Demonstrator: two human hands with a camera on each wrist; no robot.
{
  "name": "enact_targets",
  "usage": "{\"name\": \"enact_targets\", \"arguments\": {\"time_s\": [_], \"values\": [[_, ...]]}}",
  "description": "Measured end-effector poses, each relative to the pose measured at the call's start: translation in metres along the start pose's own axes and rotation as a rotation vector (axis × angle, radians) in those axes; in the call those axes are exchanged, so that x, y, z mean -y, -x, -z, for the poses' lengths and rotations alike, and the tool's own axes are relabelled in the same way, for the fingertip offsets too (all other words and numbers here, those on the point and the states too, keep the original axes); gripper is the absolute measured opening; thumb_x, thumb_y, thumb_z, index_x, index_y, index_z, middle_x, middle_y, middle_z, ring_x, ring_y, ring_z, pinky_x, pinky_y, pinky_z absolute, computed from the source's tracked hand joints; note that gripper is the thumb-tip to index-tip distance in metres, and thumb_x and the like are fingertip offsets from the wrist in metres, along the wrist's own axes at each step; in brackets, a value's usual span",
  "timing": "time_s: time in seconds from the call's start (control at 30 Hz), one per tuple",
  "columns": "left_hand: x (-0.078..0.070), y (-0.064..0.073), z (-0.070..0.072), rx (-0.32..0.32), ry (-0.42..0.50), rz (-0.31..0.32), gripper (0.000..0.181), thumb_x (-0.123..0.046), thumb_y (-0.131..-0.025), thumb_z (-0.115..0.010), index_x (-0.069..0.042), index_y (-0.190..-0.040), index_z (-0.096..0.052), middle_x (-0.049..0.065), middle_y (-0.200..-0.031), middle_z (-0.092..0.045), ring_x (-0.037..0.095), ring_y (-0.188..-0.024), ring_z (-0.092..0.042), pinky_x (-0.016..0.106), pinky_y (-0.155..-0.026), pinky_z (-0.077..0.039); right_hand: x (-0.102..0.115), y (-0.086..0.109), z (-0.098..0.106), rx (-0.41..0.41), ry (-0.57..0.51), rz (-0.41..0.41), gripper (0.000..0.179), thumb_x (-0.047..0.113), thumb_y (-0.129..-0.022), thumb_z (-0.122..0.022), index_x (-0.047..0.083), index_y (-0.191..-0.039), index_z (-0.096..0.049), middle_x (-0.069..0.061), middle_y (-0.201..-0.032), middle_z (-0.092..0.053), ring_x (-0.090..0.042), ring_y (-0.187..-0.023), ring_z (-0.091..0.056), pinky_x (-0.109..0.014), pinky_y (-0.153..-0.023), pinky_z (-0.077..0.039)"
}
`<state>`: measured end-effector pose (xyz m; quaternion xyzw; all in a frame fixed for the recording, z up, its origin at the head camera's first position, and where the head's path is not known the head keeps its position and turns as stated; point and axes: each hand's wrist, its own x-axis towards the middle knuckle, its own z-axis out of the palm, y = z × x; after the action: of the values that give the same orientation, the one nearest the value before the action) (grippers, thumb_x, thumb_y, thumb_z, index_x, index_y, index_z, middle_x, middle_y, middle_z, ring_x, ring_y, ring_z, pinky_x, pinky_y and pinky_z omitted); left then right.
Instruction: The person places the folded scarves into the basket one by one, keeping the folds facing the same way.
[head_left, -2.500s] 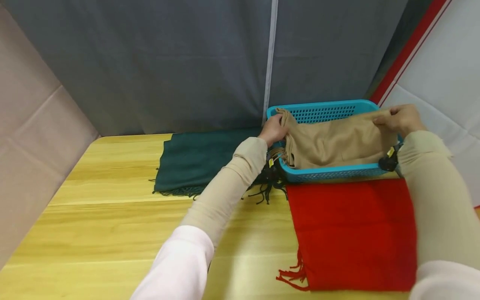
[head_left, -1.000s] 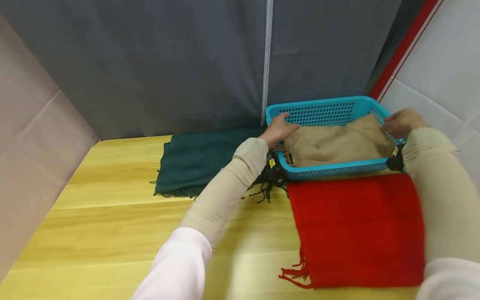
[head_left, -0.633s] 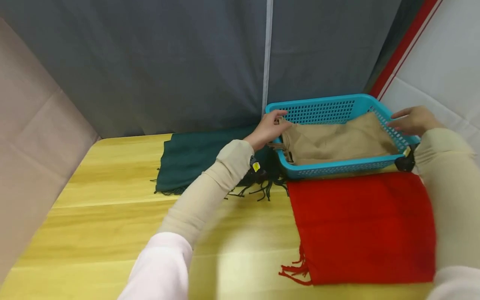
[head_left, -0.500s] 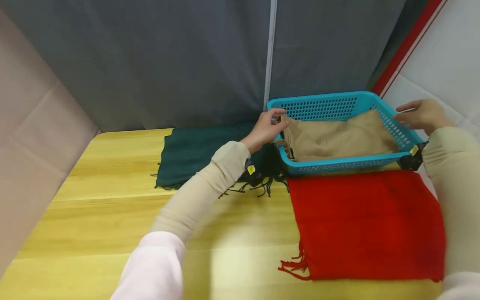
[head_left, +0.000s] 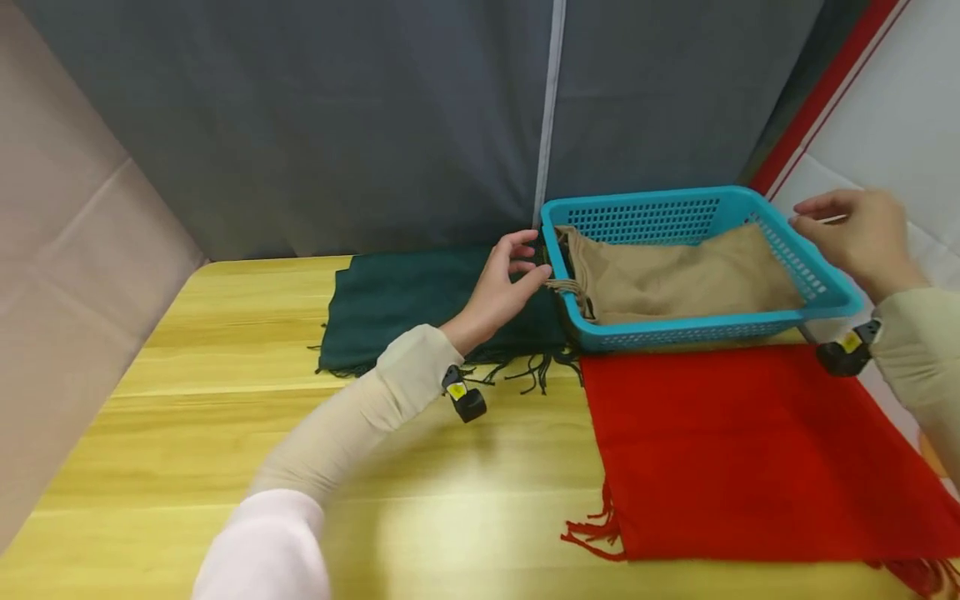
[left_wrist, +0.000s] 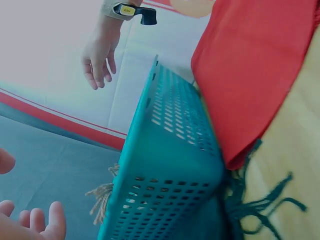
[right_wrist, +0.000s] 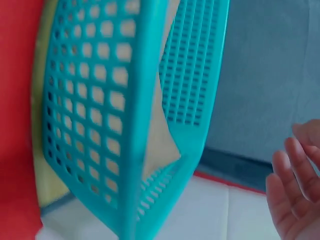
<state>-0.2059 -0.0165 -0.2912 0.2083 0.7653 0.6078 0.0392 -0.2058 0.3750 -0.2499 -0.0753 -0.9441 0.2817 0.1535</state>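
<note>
1. I am far off, looking down at the table (head_left: 225, 425), and the blue basket (head_left: 697, 323) sits at its back right. It is between my two hands, and that is what matters most to me.
2. The basket's long side goes left to right, about the way from one hand to the other. So each hand has its own short end.
3. My left hand (head_left: 495, 296) is just beside the left end. Its fingers are a bit bent, with a big gap to the thumb — it has hold of nothing. From above it looks very close to the rim, but the left wrist view shows space between.
4. My right hand (head_left: 862, 233) is just past the right end. Its fingers are loose and a bit bent too, and it has hold of nothing. The right wrist view shows it apart from the basket.
5. The tan cloth (head_left: 675, 275) lies inside, long the same way. Its fringe (head_left: 564, 286) hangs over the left rim, so the left hand is nearer to that. One corner pokes up at the right end, so the right hand is nearer there.
6. The green cloth (head_left: 405, 304) lies left of the basket, partly behind my left hand. The red cloth (head_left: 727, 458) lies in front — on my side of it.
</note>
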Motion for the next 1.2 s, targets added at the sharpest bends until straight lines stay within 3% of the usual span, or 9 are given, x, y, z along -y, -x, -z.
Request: {"name": "enact_targets", "arguments": {"time_s": [0.17, 0.43, 0.6, 0.7, 0.77, 0.87, 1.0, 1.1, 1.2], "values": [[0.007, 0.022, 0.006, -0.047, 0.009, -0.041, 0.046, -0.014, -0.089, -0.052, -0.012, -0.131, -0.034, 0.008, -0.122, -0.036, 0.022, -0.105, -0.044, 0.032, -0.081, -0.044, 0.005, 0.028, 0.0, -0.047, -0.06, 0.009, 0.037, 0.028, -0.085, -0.057, -0.002, -0.108, -0.06, 0.035, -0.067, -0.04, 0.018, -0.057, -0.04, -0.006, -0.047, -0.034], [0.016, 0.063, 0.008, 0.037, 0.02, -0.068, 0.051, -0.013, -0.089, -0.051, -0.013, -0.134, -0.028, 0.01, -0.126, -0.025, 0.024, -0.105, -0.037, 0.034, -0.08, -0.044, 0.001, 0.078, 0.003, -0.077, -0.074, -0.105, 0.044, 0.032, -0.087, -0.054, 0.005, -0.122, -0.053, 0.027, -0.087, -0.04, 0.009, -0.075, -0.036, -0.005, -0.051, -0.034], [0.018, 0.083, 0.005, 0.07, 0.075, -0.07, 0.052, -0.009, -0.088, -0.051, -0.012, -0.134, -0.027, 0.011, -0.125, -0.025, 0.022, -0.104, -0.037, 0.033, -0.078, -0.045, -0.007, 0.107, 0.001, -0.176, -0.211, -0.09, 0.022, 0.02, -0.086, -0.057, 0.028, -0.106, -0.06, 0.031, -0.084, -0.043, 0.012, -0.074, -0.04, -0.005, -0.057, -0.032], [0.022, 0.096, -0.001, 0.083, 0.103, -0.063, 0.054, -0.007, -0.087, -0.052, -0.012, -0.134, -0.027, 0.01, -0.124, -0.025, 0.022, -0.105, -0.037, 0.032, -0.078, -0.046, -0.014, 0.124, -0.005, -0.257, -0.271, -0.143, 0.027, 0.013, -0.086, -0.057, 0.034, -0.104, -0.058, 0.031, -0.085, -0.045, 0.012, -0.075, -0.041, -0.004, -0.066, -0.033], [0.025, 0.104, -0.007, 0.099, 0.116, -0.048, 0.055, -0.005, -0.086, -0.053, -0.012, -0.134, -0.027, 0.01, -0.123, -0.026, 0.023, -0.106, -0.036, 0.031, -0.079, -0.046, -0.028, 0.135, -0.012, -0.301, -0.27, -0.176, 0.028, 0.012, -0.086, -0.057, 0.026, -0.109, -0.061, 0.029, -0.088, -0.046, 0.012, -0.076, -0.041, -0.005, -0.069, -0.033], [0.03, 0.115, -0.015, 0.128, 0.148, 0.003, 0.056, -0.005, -0.086, -0.054, -0.013, -0.134, -0.027, 0.009, -0.123, -0.026, 0.025, -0.108, -0.036, 0.03, -0.08, -0.046, -0.075, 0.144, -0.029, -0.361, -0.221, -0.171, 0.03, 0.013, -0.084, -0.06, 0.016, -0.114, -0.061, 0.029, -0.09, -0.05, 0.012, -0.075, -0.042, -0.003, -0.068, -0.033], [0.034, 0.128, -0.028, 0.147, 0.199, 0.091, 0.053, -0.006, -0.086, -0.053, -0.011, -0.132, -0.029, 0.011, -0.124, -0.03, 0.031, -0.11, -0.038, 0.027, -0.079, -0.045, -0.144, 0.15, -0.049, -0.331, -0.215, -0.144, 0.032, 0.013, -0.081, -0.063, 0.015, -0.113, -0.062, 0.023, -0.097, -0.055, 0.01, -0.074, -0.046, -0.001, -0.062, -0.034], [0.036, 0.135, -0.036, 0.161, 0.234, 0.141, 0.052, -0.007, -0.086, -0.053, -0.01, -0.132, -0.029, 0.015, -0.124, -0.032, 0.033, -0.109, -0.04, 0.026, -0.078, -0.046, -0.166, 0.154, -0.054, -0.262, -0.237, -0.157, 0.035, 0.012, -0.082, -0.063, 0.015, -0.116, -0.059, 0.023, -0.098, -0.053, 0.01, -0.075, -0.047, 0.0, -0.06, -0.035], [0.037, 0.138, -0.044, 0.171, 0.287, 0.183, 0.055, -0.007, -0.085, -0.053, -0.01, -0.134, -0.027, 0.014, -0.121, -0.032, 0.032, -0.109, -0.04, 0.027, -0.078, -0.047, -0.169, 0.162, -0.053, -0.209, -0.237, -0.105, 0.035, 0.008, -0.082, -0.062, 0.017, -0.116, -0.059, 0.029, -0.094, -0.049, 0.014, -0.073, -0.045, 0.0, -0.058, -0.036]]}}
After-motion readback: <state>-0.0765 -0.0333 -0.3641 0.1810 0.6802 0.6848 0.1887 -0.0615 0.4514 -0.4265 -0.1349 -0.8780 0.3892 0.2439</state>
